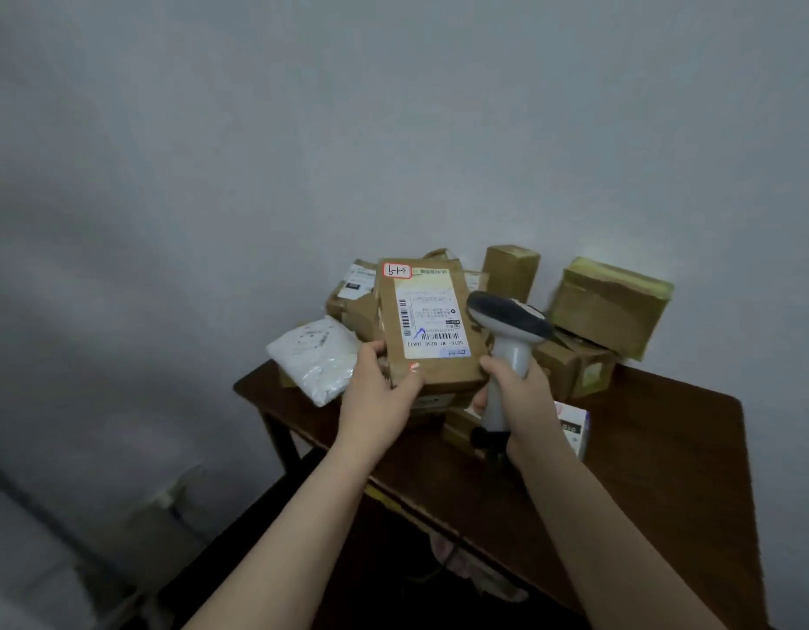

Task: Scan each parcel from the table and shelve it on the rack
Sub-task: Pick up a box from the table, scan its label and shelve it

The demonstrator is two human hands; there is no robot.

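While my left grip (379,386) clasps the lower left corner of a box (443,371), thumb on its front face, I hold it upright above the worktop (666,447), in front of the pile along the back edge. Its label (432,320) faces me upside down, with one barcode down its left side and another near its bottom. My right grip (516,388) is clenched round the handle of the scanner (507,325). The scanner's head sits just beside the box's right edge, level with the label; I cannot tell whether they touch, nor where its window points.

I judge this to be the scanning step: box lifted, scanner raised, shelving not yet begun. The next move calls for bringing the scanner head round onto a barcode, or tilting the box toward it, then pressing the trigger. After that the box goes to the rack, which is out of view.

More parcels lie on the worktop: a white bag (316,361) at the left edge, a tall box (509,272) at the back, a taped box (611,306) at the back right, and a small carton (574,429) by my right wrist.
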